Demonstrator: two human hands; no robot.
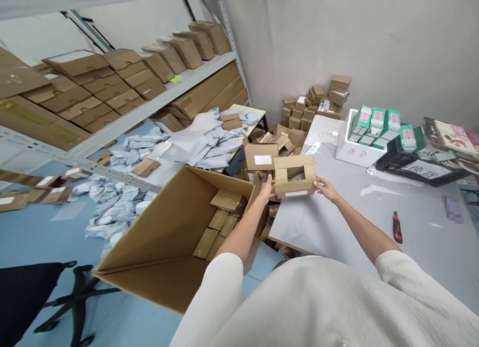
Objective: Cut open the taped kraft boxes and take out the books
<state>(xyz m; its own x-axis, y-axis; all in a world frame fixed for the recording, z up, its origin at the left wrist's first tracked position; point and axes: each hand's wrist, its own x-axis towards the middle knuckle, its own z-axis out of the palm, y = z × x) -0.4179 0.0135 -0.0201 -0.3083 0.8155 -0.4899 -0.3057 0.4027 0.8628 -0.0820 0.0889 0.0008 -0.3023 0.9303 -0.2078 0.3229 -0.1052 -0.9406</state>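
Between my two hands is an opened cardboard box (pixel 296 188), its flaps up and a white label on the near side. My left hand (pixel 267 189) grips its left end, with the fingers wrapped against the cardboard. At the right end my right hand (pixel 325 189) pinches the box's edge. The box is above the left edge of the grey table (pixel 359 212). Its contents are mostly hidden; something pale shows inside. Just behind it stands another brown box (pixel 261 156) with a white label. A red and black utility knife (pixel 397 228) lies on the table to the right.
A large open carton (pixel 157 227) at left holds several small taped boxes (pixel 205 242). Metal shelving (pixel 149 102) carries many boxes. Grey plastic mailers (pixel 202 137) are heaped beyond. A white bin (pixel 352 150) and a black crate (pixel 415 170) stand on the table. An office chair (pixel 71 297) is at lower left.
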